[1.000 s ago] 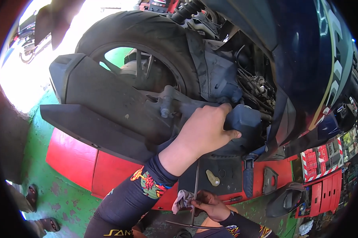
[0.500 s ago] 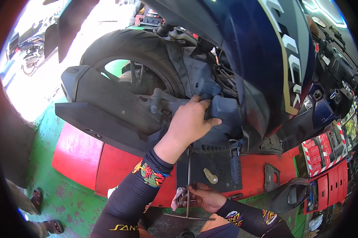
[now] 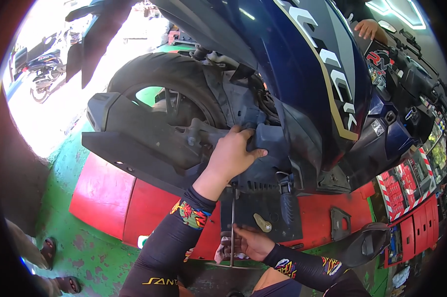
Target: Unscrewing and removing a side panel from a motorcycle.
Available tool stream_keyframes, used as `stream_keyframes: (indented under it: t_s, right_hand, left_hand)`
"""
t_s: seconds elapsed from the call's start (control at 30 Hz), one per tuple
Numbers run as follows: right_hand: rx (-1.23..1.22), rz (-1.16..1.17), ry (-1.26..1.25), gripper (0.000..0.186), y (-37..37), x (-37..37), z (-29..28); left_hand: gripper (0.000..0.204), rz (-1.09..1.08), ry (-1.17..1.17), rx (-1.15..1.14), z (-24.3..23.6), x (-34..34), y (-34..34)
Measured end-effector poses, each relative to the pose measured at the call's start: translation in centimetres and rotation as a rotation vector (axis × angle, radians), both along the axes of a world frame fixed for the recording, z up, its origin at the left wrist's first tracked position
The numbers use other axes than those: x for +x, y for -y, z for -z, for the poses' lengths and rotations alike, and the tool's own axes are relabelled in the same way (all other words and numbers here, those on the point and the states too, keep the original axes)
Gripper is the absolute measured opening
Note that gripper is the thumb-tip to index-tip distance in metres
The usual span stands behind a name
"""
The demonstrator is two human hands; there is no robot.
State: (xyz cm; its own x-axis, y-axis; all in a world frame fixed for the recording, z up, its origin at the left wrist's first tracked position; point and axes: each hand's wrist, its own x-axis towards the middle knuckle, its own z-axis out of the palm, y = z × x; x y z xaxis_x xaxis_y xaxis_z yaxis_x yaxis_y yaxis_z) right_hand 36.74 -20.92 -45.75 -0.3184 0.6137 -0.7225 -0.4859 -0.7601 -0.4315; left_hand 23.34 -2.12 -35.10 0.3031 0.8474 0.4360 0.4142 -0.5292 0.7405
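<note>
My left hand [image 3: 233, 153] is closed over a dark engine housing [image 3: 268, 141], its fingertips hooked behind it and the thumb stretched along its front. Below it, a long metal T-handle wrench [image 3: 233, 208] stands nearly upright, its upper end passing out of sight under the scooter near my left wrist. My right hand [image 3: 253, 243] is loosely round the wrench's shaft, just above the crossbar, with a pinkish rag [image 3: 220, 252] at the fingers. The scooter's rear wheel [image 3: 159, 74] and black exhaust cover [image 3: 139, 123] lie to the left of my left hand.
A red lift platform [image 3: 102, 200] carries a dark mat [image 3: 250, 237] with a tan, worn-looking piece [image 3: 263, 222] on it. The kickstarter pedal [image 3: 286, 205] hangs to the right. Red tool drawers [image 3: 416, 225] stand at right. Another person's sandalled foot [image 3: 49, 252] is at left; a person's hand [image 3: 368, 28] shows top right.
The view has shifted, so the scooter sits slightly left and lower. My left hand keeps its place on the housing. My right hand's fingers look more spread round the wrench. Another person's hand appears top right.
</note>
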Motion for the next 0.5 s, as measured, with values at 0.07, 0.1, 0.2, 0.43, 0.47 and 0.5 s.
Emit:
stream_keyframes:
  t_s: [0.07,0.1,0.2,0.43,0.47,0.5]
  right_hand:
    - [-0.020,-0.001,0.081,0.025,0.1,-0.2,0.2]
    - [-0.032,-0.002,0.121,0.024,0.1,-0.2,0.4]
    - [0.014,-0.035,0.143,0.023,-0.3,0.2,0.9]
    - [0.111,0.073,0.046,0.021,-0.2,-0.3,0.7]
    - [0.069,0.067,0.060,0.021,-0.2,-0.5,0.6]
    - [0.062,0.075,0.097,0.021,-0.1,-0.7,0.7]
  left_hand:
    - [0.051,-0.003,-0.002,-0.010,-0.1,0.0,0.1]
    - [0.051,-0.005,-0.003,-0.016,-0.1,-0.1,0.1]
    - [0.051,-0.004,-0.008,-0.017,0.0,-0.1,0.1]
    - [0.052,-0.011,-0.004,0.018,0.4,0.1,0.3]
    - [0.052,-0.005,-0.018,-0.008,0.4,0.1,0.3]
    - [0.052,-0.010,-0.022,-0.004,0.4,0.2,0.4]
